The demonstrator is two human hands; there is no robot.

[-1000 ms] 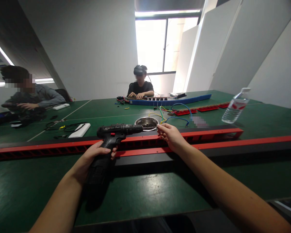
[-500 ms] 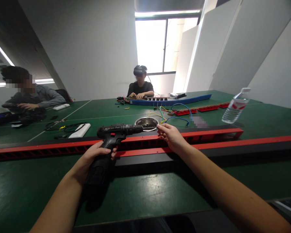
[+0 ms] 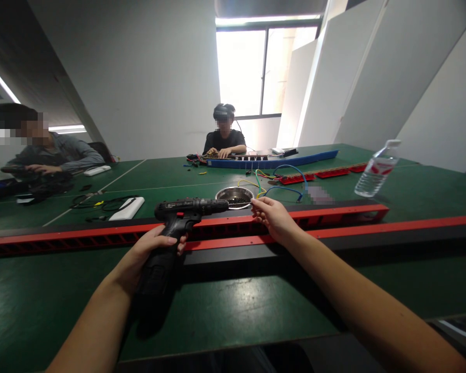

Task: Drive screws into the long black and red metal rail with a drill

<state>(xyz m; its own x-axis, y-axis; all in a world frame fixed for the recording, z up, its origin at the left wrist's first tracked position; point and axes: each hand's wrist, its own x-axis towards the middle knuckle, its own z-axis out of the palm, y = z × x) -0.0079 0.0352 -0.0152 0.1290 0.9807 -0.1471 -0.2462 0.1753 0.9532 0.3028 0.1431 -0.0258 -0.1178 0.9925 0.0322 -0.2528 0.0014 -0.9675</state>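
Note:
My left hand [image 3: 159, 243] is wrapped round the grip of a black power drill [image 3: 178, 210], whose nose points right. A thin bit [image 3: 238, 203] sticks out of the chuck. At the bit's far end my right hand [image 3: 270, 215] is closed in a pinch; what lies between the fingertips is too small to make out. Just behind the bit stands a round metal bowl [image 3: 222, 192] with small dark pieces in it. Below both hands run long red and black rails [image 3: 233, 241].
A tilted water bottle [image 3: 376, 171] is at the right. Beyond the bowl are coloured wires [image 3: 291, 190], red strips [image 3: 332, 172] and a long blue rail [image 3: 272, 163]. A white box [image 3: 127, 208] and black cables lie at the left. Two people sit across the green table [image 3: 225, 311].
The person at the left has leaned a little further left. My hands and the drill have hardly moved.

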